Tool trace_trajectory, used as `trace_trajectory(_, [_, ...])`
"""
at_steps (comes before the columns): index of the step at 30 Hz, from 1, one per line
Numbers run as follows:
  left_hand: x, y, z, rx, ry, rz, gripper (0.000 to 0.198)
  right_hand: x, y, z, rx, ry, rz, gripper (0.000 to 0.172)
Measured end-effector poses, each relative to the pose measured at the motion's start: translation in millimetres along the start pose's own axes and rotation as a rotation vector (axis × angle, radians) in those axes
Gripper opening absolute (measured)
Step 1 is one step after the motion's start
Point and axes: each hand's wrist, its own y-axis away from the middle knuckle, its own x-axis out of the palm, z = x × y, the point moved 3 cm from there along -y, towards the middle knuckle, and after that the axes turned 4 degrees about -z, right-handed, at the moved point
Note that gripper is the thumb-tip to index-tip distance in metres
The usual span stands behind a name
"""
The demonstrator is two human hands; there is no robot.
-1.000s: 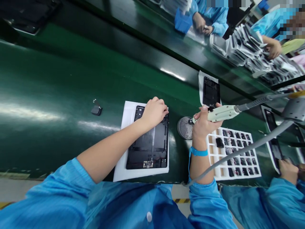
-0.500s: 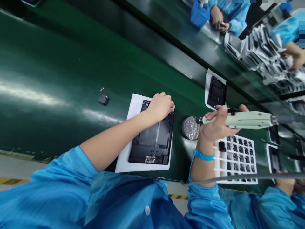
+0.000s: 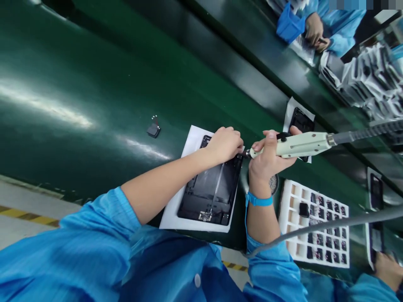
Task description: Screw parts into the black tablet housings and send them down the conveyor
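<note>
A black tablet housing (image 3: 208, 188) lies on a white sheet (image 3: 171, 209) near the bench's front edge. Over its upper right corner rests my left hand (image 3: 226, 144), fingers curled together and pointing down; what they hold, if anything, is hidden. My right hand (image 3: 267, 161) is wrapped round a pale green electric screwdriver (image 3: 304, 144), held almost level. Its tip is close to the fingers of my left hand at the housing's upper right corner. A round metal dish with a perforated top (image 3: 273, 183) is partly hidden behind my right wrist.
A white tray of small black parts (image 3: 291, 247) stands at the right, with a grey cable (image 3: 315, 226) crossing it. A small black part (image 3: 153, 130) lies left. Another housing (image 3: 299, 121) is behind the screwdriver. Co-workers' hands (image 3: 315, 31) and stacked sheets (image 3: 368, 79) are at upper right.
My right hand has brought the screwdriver left, from over the perforated dish to the housing's upper right corner. My left hand stays at that corner. The whole view has shifted.
</note>
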Motion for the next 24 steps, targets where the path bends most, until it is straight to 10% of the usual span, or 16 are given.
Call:
trace_trajectory(20, [7.5,5.9,7.0,0.048,-0.058,0.007,0.021,8.9,6.5,1.0,0.170,0.014,-0.032,0.056])
trace_trajectory(24, [0.2,15.9,13.8,0.048,0.015,-0.033,0.017,-23.3,-4.4,13.9,0.168,-0.041,-0.150,0.052])
